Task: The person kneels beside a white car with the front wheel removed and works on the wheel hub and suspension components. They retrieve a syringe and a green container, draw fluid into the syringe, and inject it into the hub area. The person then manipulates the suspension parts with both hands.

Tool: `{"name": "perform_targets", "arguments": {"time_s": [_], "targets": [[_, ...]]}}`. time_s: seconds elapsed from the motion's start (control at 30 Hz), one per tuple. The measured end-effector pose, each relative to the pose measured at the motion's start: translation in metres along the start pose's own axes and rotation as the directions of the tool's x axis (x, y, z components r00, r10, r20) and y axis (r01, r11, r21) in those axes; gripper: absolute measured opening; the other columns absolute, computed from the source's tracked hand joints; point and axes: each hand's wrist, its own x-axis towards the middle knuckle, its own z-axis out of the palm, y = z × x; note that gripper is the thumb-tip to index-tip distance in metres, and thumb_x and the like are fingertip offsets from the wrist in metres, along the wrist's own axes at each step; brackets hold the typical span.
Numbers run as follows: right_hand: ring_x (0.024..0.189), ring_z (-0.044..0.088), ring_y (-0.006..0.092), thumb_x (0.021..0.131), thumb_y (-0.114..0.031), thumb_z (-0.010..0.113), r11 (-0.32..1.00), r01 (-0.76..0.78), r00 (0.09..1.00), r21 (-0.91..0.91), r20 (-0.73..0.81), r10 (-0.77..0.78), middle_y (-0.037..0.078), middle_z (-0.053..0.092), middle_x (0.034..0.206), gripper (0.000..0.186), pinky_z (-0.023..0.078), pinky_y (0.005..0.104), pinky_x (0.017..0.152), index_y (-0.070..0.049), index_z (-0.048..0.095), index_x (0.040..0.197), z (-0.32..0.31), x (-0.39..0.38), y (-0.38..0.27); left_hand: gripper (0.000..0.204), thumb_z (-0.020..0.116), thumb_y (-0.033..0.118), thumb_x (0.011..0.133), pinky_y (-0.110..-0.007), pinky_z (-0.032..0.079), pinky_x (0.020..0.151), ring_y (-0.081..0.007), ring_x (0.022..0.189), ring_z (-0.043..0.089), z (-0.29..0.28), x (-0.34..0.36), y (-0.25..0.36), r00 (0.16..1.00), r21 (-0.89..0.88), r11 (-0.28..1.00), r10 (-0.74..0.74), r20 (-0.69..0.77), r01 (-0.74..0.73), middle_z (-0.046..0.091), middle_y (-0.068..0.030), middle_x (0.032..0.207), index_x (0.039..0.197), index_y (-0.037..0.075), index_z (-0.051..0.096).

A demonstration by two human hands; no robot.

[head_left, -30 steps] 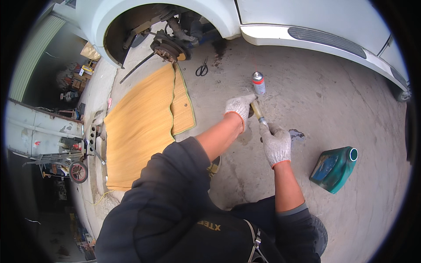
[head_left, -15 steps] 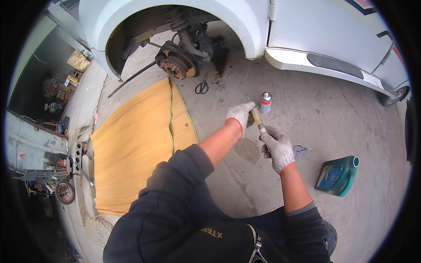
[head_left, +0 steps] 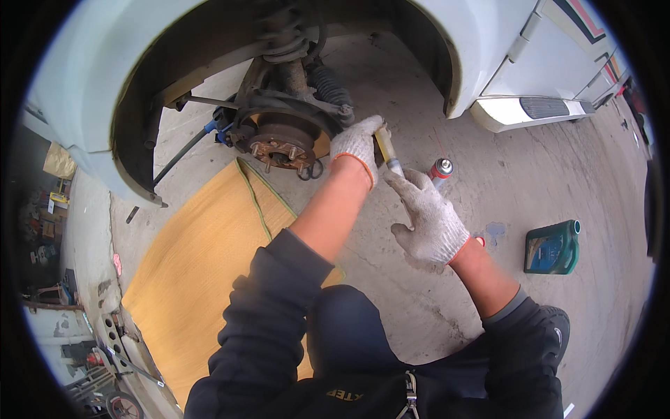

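A syringe-like tube [head_left: 385, 146] with yellowish contents is held slanted between my two gloved hands. My left hand [head_left: 356, 145] closes round its upper end, just in front of the strut. At the lower, clear end, my right hand [head_left: 429, 218] grips with its fingers, while its thumb stands apart. The tip of the tube is hidden behind my left glove. Close by on the left is the rusty wheel hub [head_left: 280, 150] with its studs and brake disc. Black-handled scissors [head_left: 315, 170] lie partly hidden behind the hub.
A red and silver spray can [head_left: 442, 168] stands behind my right hand. Farther right is a green jug [head_left: 553, 249]. The yellow mat [head_left: 195, 279] covers the floor at left. Above, the white van's wheel arch [head_left: 447, 63] curves over the hub; a bar [head_left: 178, 159] sticks out leftward.
I have moved closer to the wheel hub, and the tube has come up beside the strut with my hands. My right thumb has spread away from the tube.
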Motion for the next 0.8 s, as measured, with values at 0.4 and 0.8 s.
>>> {"name": "perform_targets", "arguments": {"time_s": [0.4, 0.8], "targets": [[0.120, 0.066, 0.0378, 0.075, -0.017, 0.082, 0.971, 0.069, 0.968, 0.227, -0.250, -0.010, 0.018, 0.064, 0.129, 0.070, 0.054, 0.0436, 0.105, -0.008, 0.061, 0.141, -0.005, 0.126, 0.063, 0.035, 0.070, 0.034, 0.102, -0.042, 0.056, 0.089, -0.0316, 0.095, 0.070, -0.023, -0.002, 0.111, 0.364, 0.764, -0.017, 0.872, 0.327, -0.645, 0.076, -0.0118, 0.105, 0.117, 0.004, 0.077], [0.134, 0.061, 0.0397, 0.081, -0.025, 0.078, 0.907, 0.233, 0.961, 0.350, -0.226, -0.160, 0.022, 0.065, 0.141, 0.066, 0.050, 0.0440, 0.113, -0.010, 0.061, 0.143, 0.048, 0.264, 0.090, 0.036, 0.059, 0.032, 0.100, -0.054, 0.051, 0.085, -0.0449, 0.088, 0.066, -0.073, 0.050, 0.145, 0.238, 0.666, -0.744, 0.638, 0.733, -0.055, 0.072, -0.0205, 0.087, 0.083, 0.003, 0.072]]}}
